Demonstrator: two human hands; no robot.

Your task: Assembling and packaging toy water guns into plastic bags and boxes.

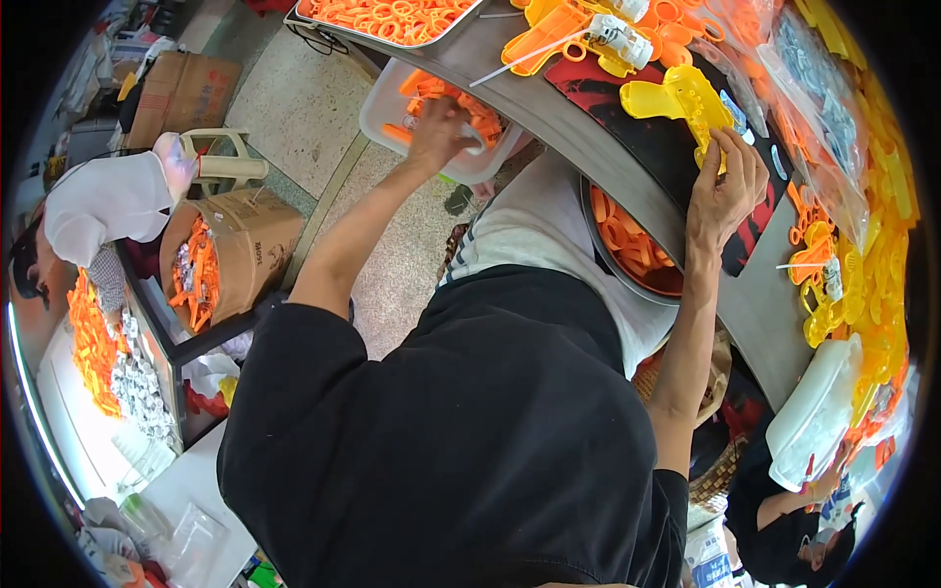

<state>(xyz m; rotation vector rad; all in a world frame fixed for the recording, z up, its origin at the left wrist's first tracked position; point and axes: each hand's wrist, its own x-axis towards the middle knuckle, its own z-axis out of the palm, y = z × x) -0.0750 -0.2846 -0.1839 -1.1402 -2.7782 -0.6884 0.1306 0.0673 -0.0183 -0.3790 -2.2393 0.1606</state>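
Observation:
My left hand point(438, 132) reaches into a white plastic tub point(377, 98) of small orange plastic parts point(485, 120). Its fingers curl down among the parts; what they close on, if anything, is hidden. On a black mat with a red pattern point(676, 162) lies a yellow toy gun shell point(676, 101). The fingertips and thumb of my right hand point(727, 191) hold its lower end against the mat.
A metal tray of orange rings point(392, 18) stands at the far edge. Yellow-orange toy guns point(559, 39) lie beyond the mat. A bowl of orange parts point(627, 240) sits beside my lap. Yellow parts point(882, 196) heap at right. Co-workers point(108, 201) sit left and lower right.

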